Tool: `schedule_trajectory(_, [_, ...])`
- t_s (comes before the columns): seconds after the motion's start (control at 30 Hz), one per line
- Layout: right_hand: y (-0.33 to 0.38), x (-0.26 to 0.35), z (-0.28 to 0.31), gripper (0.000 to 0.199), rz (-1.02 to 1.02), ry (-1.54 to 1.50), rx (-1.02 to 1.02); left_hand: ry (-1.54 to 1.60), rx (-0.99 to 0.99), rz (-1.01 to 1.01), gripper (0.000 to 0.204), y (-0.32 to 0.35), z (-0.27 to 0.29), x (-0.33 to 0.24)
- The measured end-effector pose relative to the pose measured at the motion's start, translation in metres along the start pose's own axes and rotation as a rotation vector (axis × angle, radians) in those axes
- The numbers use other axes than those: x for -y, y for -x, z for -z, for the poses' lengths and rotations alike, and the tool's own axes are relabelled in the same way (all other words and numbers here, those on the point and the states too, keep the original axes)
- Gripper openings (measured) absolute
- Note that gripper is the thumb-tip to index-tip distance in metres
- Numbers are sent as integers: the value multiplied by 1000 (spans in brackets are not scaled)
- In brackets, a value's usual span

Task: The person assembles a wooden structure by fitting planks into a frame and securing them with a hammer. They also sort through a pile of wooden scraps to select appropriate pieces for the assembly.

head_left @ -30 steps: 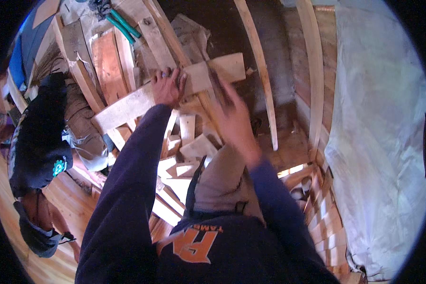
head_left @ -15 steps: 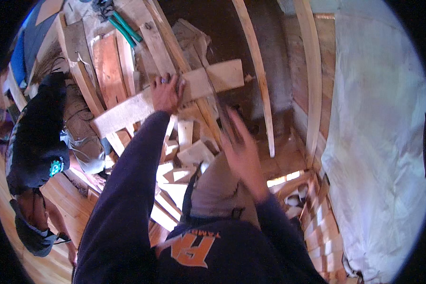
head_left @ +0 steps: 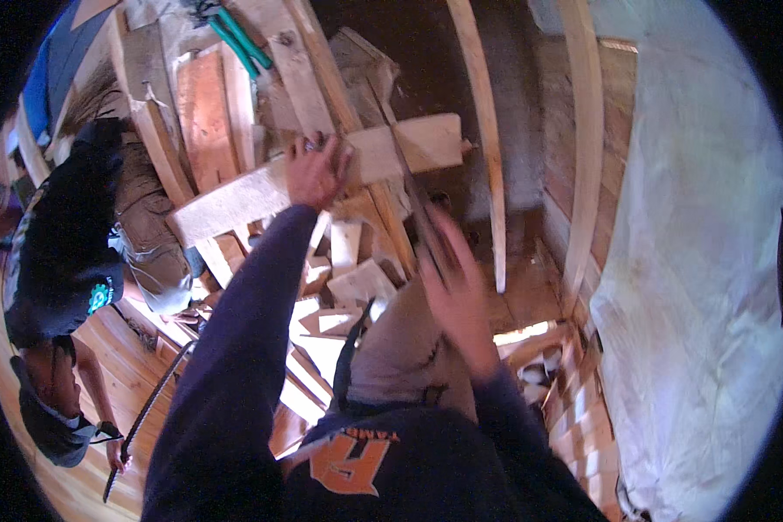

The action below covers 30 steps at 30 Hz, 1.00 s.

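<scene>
A pale wooden board (head_left: 230,202) lies slantwise over a timber beam (head_left: 384,209) in front of me. My left hand (head_left: 317,177) lies over the board's middle, its fingers bent across the top and holding it. In my right hand (head_left: 463,300), slightly blurred, is a handsaw (head_left: 416,191). Its narrow dark blade crosses the board near the right end, and the tip reaches past the far edge. My right fingers are wrapped round the saw's handle, which the hand mostly hides.
Green-handled cutters (head_left: 239,43) lie at the far left. Offcuts (head_left: 363,284) are heaped below the board. At left a co-worker (head_left: 65,235) bends over, one hand on a black bar (head_left: 152,409). Upright studs (head_left: 480,139) and white plastic sheeting (head_left: 696,261) stand at right.
My right hand and the saw have shifted slightly down and right in the picture. The left hand stays on the board. The co-worker's black bar now shows.
</scene>
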State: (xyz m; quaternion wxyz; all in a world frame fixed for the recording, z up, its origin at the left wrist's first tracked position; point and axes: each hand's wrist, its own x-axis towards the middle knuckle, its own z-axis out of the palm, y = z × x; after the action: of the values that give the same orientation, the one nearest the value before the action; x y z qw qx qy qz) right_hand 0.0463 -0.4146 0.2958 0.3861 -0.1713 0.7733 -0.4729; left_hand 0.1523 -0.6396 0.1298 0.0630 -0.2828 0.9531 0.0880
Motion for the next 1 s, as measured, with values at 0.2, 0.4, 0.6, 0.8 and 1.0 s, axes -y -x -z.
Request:
schedule_trajectory(0.2, [30,15,17,41,-174,-46,12,89,202,66,40,-8,10,-12])
schedule_trajectory(0.4, [-89,-13,-15,48,-73,-78,21,46,93,16,38,-19,4,-19])
schedule_trajectory(0.6, [99,25,50,46,-358,0,143,26,114,40,39,-10,10,-14])
schedule_trajectory(0.8, [-100,-17,-17,46,-89,-78,-5,28,78,0,39,-24,3,-23])
schedule_trajectory(1.0, [94,30,53,51,-279,26,130,37,79,46,40,-7,3,-11])
